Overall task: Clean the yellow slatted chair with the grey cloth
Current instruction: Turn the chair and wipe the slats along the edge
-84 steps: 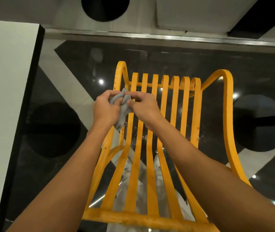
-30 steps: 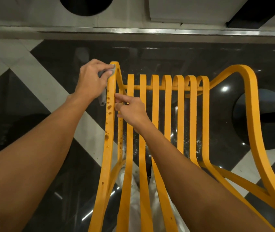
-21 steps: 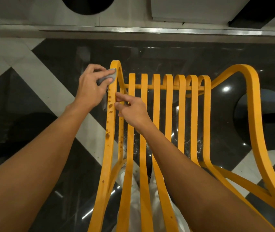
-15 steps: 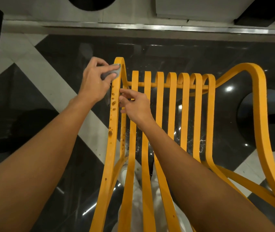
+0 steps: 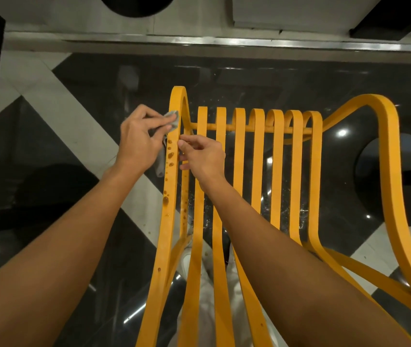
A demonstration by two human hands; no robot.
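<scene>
Change: 2.8 s ago both hands bunched the cloth together over the slats. Now they have parted: the left hand (image 5: 139, 141) has carried the crumpled grey cloth (image 5: 172, 116) up to the outer left rail (image 5: 172, 221), and the right hand (image 5: 204, 156) has shifted to the narrow slat (image 5: 185, 194) beside it.
Floor: glossy black-and-white tiled floor (image 5: 49, 116), seen through the gaps between the slats.
Chair: yellow slatted chair (image 5: 239, 196) of bent strips, standing on the floor and viewed from above; its slats curl over a crossbar at the far end.
Left hand: fingers and thumb curled, pinching the cloth and pressing it to the rail's outer edge near the top bend, probably to wipe downward from the highest spot.
Right hand: fingers curled, thumb and 1 fingertip touching the narrow slat; whether it truly grips cannot be told. It likely steadies the frame against the wiping push.
Cloth: wadded at the fingertips, with a loose tail hanging beside the rail.
Droplets: brown droplets (image 5: 170, 155) dot the rail just below the cloth and further down, unwiped, so cleaning looks barely begun.
</scene>
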